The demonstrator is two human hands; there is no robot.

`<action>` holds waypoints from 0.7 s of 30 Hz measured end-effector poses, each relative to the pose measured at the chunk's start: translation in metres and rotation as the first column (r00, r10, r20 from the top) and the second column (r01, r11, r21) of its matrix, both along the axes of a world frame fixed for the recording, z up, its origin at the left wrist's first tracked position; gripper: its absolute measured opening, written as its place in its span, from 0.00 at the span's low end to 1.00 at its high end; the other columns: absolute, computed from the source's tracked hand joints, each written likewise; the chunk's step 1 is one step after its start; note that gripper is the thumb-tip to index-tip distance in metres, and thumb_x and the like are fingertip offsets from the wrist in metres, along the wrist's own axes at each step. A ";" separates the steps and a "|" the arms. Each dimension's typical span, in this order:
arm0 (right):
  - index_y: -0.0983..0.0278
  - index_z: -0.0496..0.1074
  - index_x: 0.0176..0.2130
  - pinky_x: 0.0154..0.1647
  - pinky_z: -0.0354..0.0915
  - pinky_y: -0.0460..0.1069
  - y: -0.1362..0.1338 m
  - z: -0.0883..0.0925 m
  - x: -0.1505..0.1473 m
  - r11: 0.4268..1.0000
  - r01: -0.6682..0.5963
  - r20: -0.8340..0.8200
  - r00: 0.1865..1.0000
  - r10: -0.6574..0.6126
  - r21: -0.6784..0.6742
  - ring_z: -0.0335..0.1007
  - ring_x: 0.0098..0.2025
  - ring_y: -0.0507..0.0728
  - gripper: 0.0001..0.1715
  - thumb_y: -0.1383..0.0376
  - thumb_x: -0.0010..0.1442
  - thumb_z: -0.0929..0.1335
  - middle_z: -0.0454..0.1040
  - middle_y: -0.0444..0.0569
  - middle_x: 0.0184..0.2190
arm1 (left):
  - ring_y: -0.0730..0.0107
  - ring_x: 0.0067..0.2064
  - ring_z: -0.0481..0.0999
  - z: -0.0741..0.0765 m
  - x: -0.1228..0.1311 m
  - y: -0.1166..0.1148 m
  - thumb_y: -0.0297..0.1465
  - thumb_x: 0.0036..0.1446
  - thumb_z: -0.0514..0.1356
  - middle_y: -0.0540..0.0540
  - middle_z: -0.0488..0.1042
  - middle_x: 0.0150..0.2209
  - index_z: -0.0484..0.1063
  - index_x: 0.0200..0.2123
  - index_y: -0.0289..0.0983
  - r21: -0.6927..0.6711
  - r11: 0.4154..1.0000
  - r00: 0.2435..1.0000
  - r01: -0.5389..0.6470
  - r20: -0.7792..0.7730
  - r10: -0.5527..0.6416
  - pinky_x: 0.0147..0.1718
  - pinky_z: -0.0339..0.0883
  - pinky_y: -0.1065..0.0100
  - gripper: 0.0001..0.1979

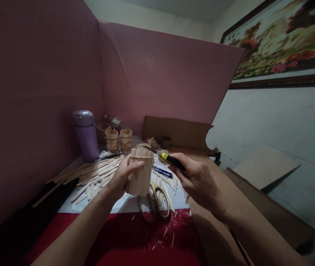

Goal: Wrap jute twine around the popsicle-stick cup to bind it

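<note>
My left hand (122, 177) is wrapped round a small cup built from wooden ice-cream sticks (141, 173), holding it upright above the table. My right hand (198, 177) is closed on a yellow and black utility knife (171, 160); the knife's tip points at the cup's upper rim. Gold-handled scissors (155, 203) lie flat on the white sheet just below the cup. A blue pen-like tool (163, 171) lies behind it.
Loose wooden sticks (96, 173) are spread at the left. A purple flask (86, 136) and two finished stick cups (118, 140) stand at the back. Pink boards (160, 74) wall in the table. Cardboard sheets (262, 166) lie at the right. Wood chips litter the red cloth (135, 236).
</note>
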State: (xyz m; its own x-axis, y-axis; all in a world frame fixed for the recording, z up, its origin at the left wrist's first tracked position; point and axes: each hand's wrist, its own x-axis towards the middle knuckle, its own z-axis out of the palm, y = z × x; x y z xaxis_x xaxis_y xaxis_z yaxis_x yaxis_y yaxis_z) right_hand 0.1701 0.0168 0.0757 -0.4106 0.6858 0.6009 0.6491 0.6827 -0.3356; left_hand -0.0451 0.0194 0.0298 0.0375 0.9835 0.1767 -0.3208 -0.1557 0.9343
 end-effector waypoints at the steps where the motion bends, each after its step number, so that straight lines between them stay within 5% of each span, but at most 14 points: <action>1: 0.58 0.69 0.49 0.33 0.63 0.50 0.001 -0.001 -0.001 0.999 0.054 -0.001 0.999 -0.054 -0.010 0.74 0.35 0.58 0.15 0.59 0.65 0.61 0.78 0.49 0.38 | 0.62 0.33 0.75 0.000 0.000 0.000 0.41 0.43 0.68 0.44 0.76 0.36 0.69 0.46 0.37 -0.001 1.000 1.000 -0.031 0.004 0.031 0.33 0.70 0.64 0.27; 5: 0.64 0.68 0.46 0.33 0.60 0.50 0.016 -0.016 -0.008 0.939 0.307 0.230 0.936 -0.268 -0.157 0.74 0.37 0.61 0.17 0.59 0.68 0.57 0.77 0.54 0.36 | 0.66 0.31 0.74 0.002 -0.001 0.005 0.41 0.44 0.69 0.47 0.74 0.35 0.68 0.45 0.37 -0.012 0.979 0.978 -0.204 0.045 0.205 0.30 0.71 0.65 0.26; 7: 0.65 0.67 0.45 0.35 0.60 0.51 0.025 -0.029 -0.013 0.887 0.384 0.416 0.872 -0.257 -0.257 0.74 0.41 0.62 0.17 0.60 0.68 0.55 0.77 0.57 0.40 | 0.66 0.32 0.75 0.002 -0.002 0.007 0.42 0.46 0.68 0.48 0.74 0.35 0.68 0.44 0.37 -0.015 0.970 0.966 -0.244 0.080 0.244 0.30 0.72 0.66 0.25; 13: 0.69 0.69 0.48 0.40 0.62 0.56 0.044 -0.061 -0.034 0.851 0.443 0.468 0.838 -0.280 -0.283 0.72 0.46 0.67 0.17 0.65 0.64 0.60 0.73 0.65 0.46 | 0.62 0.39 0.76 -0.005 -0.002 0.012 0.40 0.43 0.70 0.46 0.75 0.38 0.68 0.45 0.37 0.096 0.963 0.967 -0.252 -0.025 0.255 0.36 0.71 0.66 0.27; 18: 0.70 0.72 0.47 0.51 0.58 0.62 0.048 -0.059 -0.043 0.891 0.385 0.398 0.876 -0.273 -0.238 0.64 0.54 0.70 0.17 0.63 0.63 0.63 0.70 0.66 0.49 | 0.54 0.50 0.74 -0.008 0.005 0.011 0.37 0.39 0.72 0.41 0.75 0.47 0.64 0.52 0.35 0.240 0.938 0.944 -0.251 -0.152 0.291 0.46 0.68 0.62 0.36; 21: 0.63 0.70 0.50 0.56 0.57 0.58 0.048 -0.054 -0.047 0.950 0.133 0.166 0.982 -0.088 -0.281 0.62 0.56 0.62 0.19 0.60 0.68 0.58 0.70 0.57 0.51 | 0.54 0.51 0.73 -0.008 0.008 0.009 0.37 0.41 0.71 0.40 0.74 0.49 0.63 0.53 0.35 0.296 0.928 0.940 -0.227 -0.181 0.288 0.48 0.67 0.62 0.36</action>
State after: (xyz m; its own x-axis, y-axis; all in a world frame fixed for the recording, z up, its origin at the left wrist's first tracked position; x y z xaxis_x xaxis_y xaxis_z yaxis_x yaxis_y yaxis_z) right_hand 0.1230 0.0652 0.0219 -0.3923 0.8671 0.3070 0.7727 0.4917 -0.4014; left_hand -0.0372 0.0281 0.0216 -0.1429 0.8815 0.4500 -0.0296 -0.4583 0.8883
